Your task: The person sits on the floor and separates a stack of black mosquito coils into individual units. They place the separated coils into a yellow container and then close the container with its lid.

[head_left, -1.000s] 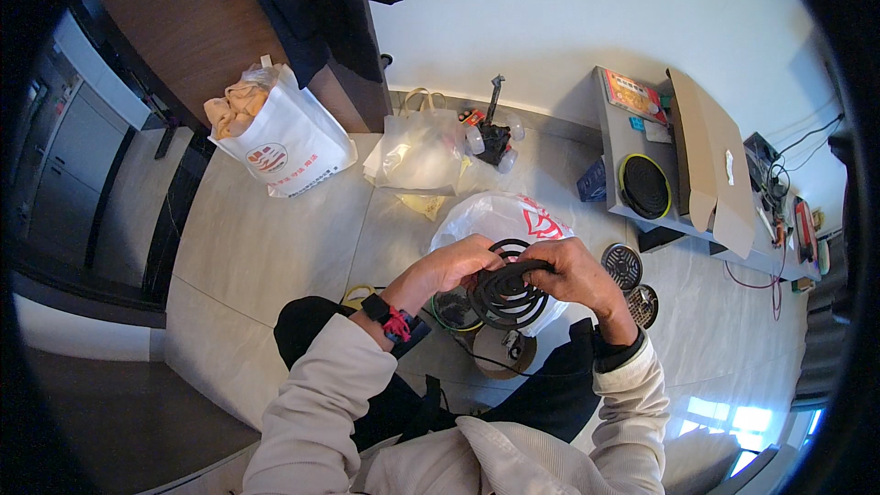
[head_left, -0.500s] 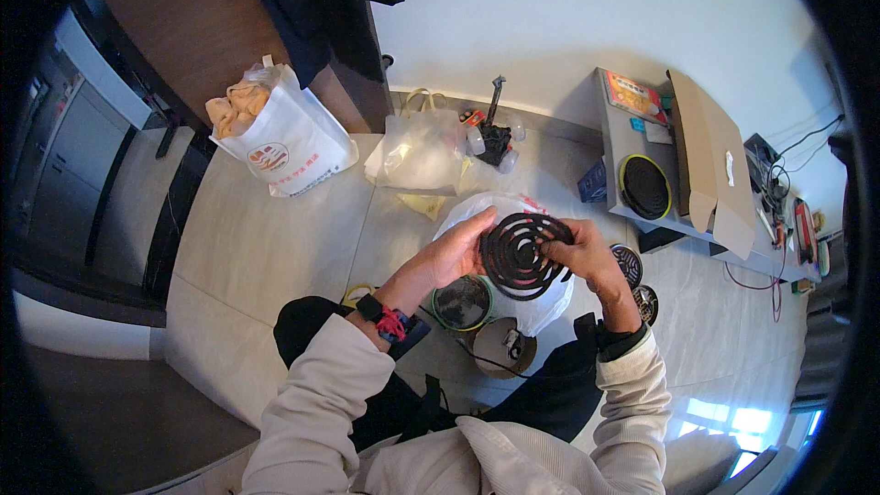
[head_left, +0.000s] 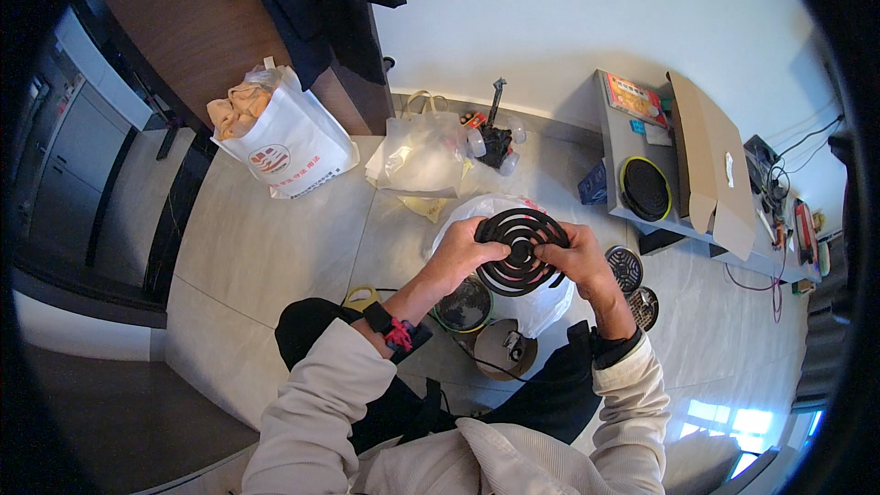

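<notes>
We hold the black spiral coil [head_left: 521, 249] in the air above the floor [head_left: 275, 247], between both hands. Our left hand [head_left: 466, 250] is clamped on its left side and our right hand [head_left: 579, 257] on its right, each thumb reaching over the rings toward the middle. Gripping from two sides probably spreads the strain on thin, brittle-looking rings; the fingers behind are mostly hidden, so we cannot tell how hard they press. Its face is tilted up toward us, likely so we can see the gaps.

Beneath it a white plastic bag [head_left: 547, 309] lies on the floor, with a green-rimmed round tin [head_left: 465, 305] and a round cardboard box [head_left: 490, 348] near our legs [head_left: 555, 362], presumably for easy reach. Two slotted discs [head_left: 624, 269] lie side by side nearer the desk [head_left: 617, 140]. At that desk's front edge sits a dark yellow-rimmed round piece [head_left: 645, 188], just beside an open carton [head_left: 713, 156] whose flap overhangs the same edge.
</notes>
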Motion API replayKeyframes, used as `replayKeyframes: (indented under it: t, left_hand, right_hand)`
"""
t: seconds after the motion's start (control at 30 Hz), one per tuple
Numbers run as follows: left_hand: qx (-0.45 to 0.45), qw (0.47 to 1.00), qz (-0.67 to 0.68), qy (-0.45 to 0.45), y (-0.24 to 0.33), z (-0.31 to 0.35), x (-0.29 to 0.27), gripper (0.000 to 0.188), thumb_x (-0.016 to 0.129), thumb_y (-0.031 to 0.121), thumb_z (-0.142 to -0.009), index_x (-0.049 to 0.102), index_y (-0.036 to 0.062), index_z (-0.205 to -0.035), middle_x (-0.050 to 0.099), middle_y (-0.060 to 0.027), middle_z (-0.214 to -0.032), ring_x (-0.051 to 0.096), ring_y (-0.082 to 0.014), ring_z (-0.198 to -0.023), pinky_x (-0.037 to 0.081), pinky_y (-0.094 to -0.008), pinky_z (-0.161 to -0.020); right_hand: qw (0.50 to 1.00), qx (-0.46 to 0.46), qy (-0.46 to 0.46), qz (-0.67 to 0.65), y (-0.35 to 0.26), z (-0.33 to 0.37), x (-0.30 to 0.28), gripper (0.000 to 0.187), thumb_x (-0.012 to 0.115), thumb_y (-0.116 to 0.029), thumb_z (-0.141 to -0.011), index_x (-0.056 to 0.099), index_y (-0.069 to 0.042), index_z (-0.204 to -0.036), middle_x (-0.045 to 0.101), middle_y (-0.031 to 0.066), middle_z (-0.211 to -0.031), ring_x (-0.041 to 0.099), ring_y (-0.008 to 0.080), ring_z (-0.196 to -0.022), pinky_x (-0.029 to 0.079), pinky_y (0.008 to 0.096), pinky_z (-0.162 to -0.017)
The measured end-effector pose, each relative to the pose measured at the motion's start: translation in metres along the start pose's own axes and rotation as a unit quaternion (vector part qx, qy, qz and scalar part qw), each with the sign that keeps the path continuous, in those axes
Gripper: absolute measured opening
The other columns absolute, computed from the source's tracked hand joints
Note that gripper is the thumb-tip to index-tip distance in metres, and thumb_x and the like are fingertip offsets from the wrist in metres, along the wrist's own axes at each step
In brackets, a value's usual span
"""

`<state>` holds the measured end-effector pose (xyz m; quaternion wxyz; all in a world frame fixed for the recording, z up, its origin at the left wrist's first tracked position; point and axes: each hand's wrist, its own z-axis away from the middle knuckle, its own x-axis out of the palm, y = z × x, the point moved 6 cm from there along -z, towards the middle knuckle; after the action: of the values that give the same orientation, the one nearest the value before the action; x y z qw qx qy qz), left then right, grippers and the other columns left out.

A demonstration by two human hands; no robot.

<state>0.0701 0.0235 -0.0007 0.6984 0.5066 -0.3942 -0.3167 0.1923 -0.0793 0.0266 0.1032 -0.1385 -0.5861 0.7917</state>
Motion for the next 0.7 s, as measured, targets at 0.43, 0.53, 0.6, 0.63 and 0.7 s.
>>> replayKeyframes:
  t: [0.43,0.53,0.6,0.63,0.7]
  left_hand:
    - [-0.041,0.98,0.184,-0.063,-0.007,0.0,0.009,0.044,0.061,0.001,-0.074,0.046,-0.0034,-0.115,0.058,-0.0101,-0.103,0.058,-0.0173,-0.089,0.048,-0.032,-0.081]
    - [-0.047,0.979,0.186,-0.06,-0.009,-0.001,0.008,0.044,0.061,0.0,-0.073,0.046,-0.0031,-0.115,0.058,-0.0103,-0.103,0.058,-0.0181,-0.091,0.047,-0.0333,-0.084]
    - [-0.056,0.977,0.199,-0.056,-0.01,-0.001,0.008,0.044,0.061,-0.001,-0.073,0.046,-0.003,-0.115,0.059,-0.0103,-0.103,0.058,-0.0184,-0.091,0.047,-0.0335,-0.084]
    - [-0.064,0.974,0.209,-0.056,-0.011,-0.001,0.007,0.044,0.061,-0.001,-0.073,0.046,-0.0029,-0.114,0.059,-0.0103,-0.102,0.058,-0.0185,-0.091,0.047,-0.0335,-0.084]
    - [-0.071,0.972,0.219,-0.048,-0.012,-0.001,0.006,0.042,0.062,0.0,-0.072,0.048,-0.0042,-0.111,0.059,-0.011,-0.1,0.059,-0.0186,-0.088,0.048,-0.0327,-0.081]
  right_hand:
    - [0.998,-0.006,0.014,-0.057,-0.003,-0.004,-0.006,0.012,0.057,-0.001,-0.076,0.063,0.0,-0.087,0.06,0.0001,-0.068,0.053,0.0069,-0.056,0.042,0.02,-0.051]
    - [0.998,-0.011,0.013,-0.065,-0.004,-0.004,-0.007,0.013,0.057,-0.001,-0.075,0.063,-0.001,-0.087,0.06,-0.0006,-0.069,0.052,0.0066,-0.057,0.041,0.0198,-0.052]
    - [0.997,-0.012,0.015,-0.068,-0.004,-0.004,-0.007,0.013,0.059,-0.002,-0.075,0.062,0.0,-0.088,0.061,0.0013,-0.068,0.054,0.0078,-0.054,0.042,0.0196,-0.05]
    - [0.997,-0.015,0.014,-0.072,-0.004,-0.005,-0.007,0.014,0.059,-0.003,-0.075,0.061,0.0,-0.089,0.061,0.0023,-0.067,0.054,0.0084,-0.053,0.043,0.0196,-0.049]
    - [0.997,-0.016,0.019,-0.077,-0.004,-0.006,-0.007,0.014,0.059,-0.003,-0.075,0.061,0.0,-0.089,0.061,0.0021,-0.068,0.054,0.0082,-0.054,0.043,0.0196,-0.051]
